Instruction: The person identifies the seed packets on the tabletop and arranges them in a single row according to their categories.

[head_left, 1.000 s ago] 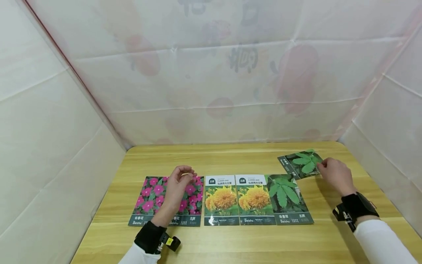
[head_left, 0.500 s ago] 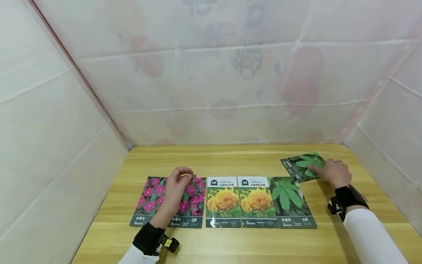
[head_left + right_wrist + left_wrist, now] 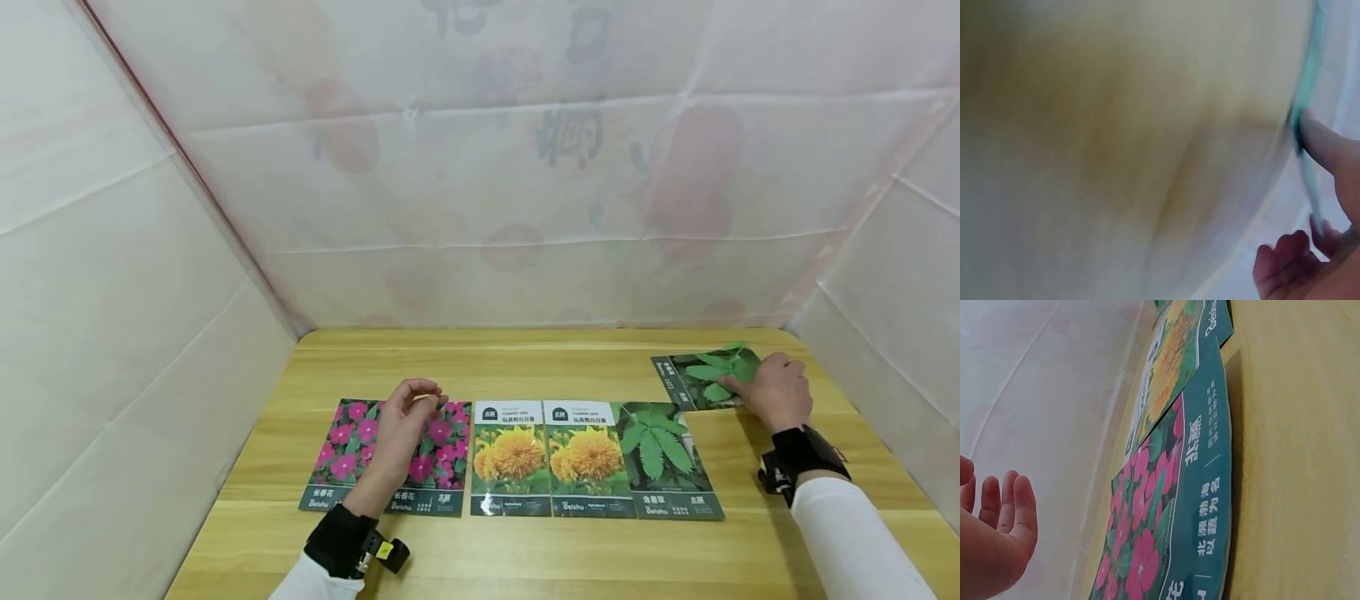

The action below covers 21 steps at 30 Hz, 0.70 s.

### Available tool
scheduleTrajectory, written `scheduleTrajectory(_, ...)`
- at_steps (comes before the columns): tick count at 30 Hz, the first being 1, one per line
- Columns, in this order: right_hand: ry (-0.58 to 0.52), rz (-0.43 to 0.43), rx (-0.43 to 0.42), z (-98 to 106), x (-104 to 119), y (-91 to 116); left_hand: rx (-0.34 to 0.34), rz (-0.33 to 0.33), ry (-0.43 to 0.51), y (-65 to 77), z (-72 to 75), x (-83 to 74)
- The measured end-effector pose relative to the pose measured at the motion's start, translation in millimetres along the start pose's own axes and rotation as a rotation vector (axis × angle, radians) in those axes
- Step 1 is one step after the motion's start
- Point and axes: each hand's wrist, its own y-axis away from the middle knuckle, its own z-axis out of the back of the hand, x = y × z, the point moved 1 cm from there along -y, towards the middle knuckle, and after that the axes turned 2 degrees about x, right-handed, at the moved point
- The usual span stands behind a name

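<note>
At the table's back right, my right hand (image 3: 780,392) pinches the right end of a seed packet (image 3: 701,372) with a green leaf picture, thumb on its printed face. In the right wrist view the packet (image 3: 1307,81) appears edge-on and blurred between thumb and fingers. My left hand (image 3: 405,433) hovers over two pink-flower seed packets (image 3: 341,446), fingers loosely bent, holding nothing. The left wrist view has this hand (image 3: 1000,531) beside and apart from a pink-flower packet (image 3: 1141,531). The hand and forearm partly cover both pink packets.
Right of the pink packets lie two yellow-flower packets (image 3: 512,458) and another green-leaf packet (image 3: 663,454), side by side in a row. The wooden table (image 3: 480,550) has pale fabric walls (image 3: 450,192) behind it and at both sides.
My right hand has shifted its hold further over the green-leaf packet. That packet has moved slightly right and turned a little straighter. The left hand stays put; the head view has shifted slightly.
</note>
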Motion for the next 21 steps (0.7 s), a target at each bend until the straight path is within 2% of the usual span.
scheduleTrajectory(4,-0.043,0.009,-0.022,4,-1,4,-0.011,0.027,0.012,-0.1,-1.4,-1.2)
scheduleTrajectory(9,-0.121,0.043,-0.066,16,-9,3,-0.001,0.027,0.016,-0.4,-1.6,-1.4)
scheduleTrajectory(16,-0.307,-0.021,-0.135,40,-6,3,-0.001,0.028,0.005,-1.0,-0.9,-0.3)
scheduleTrajectory(21,-0.365,-0.052,-0.152,55,-2,5,-0.003,0.022,0.001,-0.7,-2.1,-0.3)
